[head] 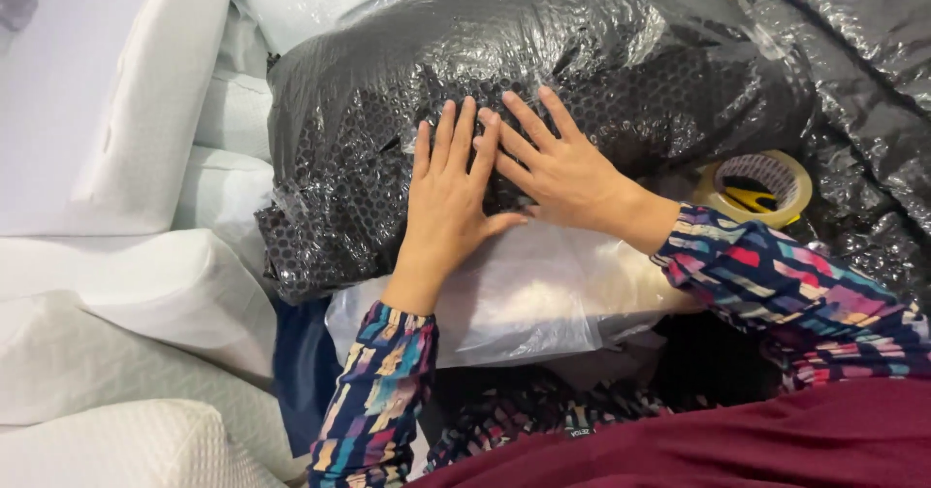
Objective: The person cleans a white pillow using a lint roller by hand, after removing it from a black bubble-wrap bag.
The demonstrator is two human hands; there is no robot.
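Head view — left hand (444,202) and right hand (562,170) press flat, grip wide, on the black bubble-wrapped bundle (601,51)

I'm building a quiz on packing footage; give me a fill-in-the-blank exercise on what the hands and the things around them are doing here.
1. Both hands lie flat, fingers spread, on a parcel wrapped in black ____.
2. The left hand and the right hand lie with fingers ____ near the parcel's middle.
3. To the right of the right wrist lies a roll of ____.
4. Below the parcel sits a clear ____ bag.

Missing words: bubble wrap; touching; tape; plastic
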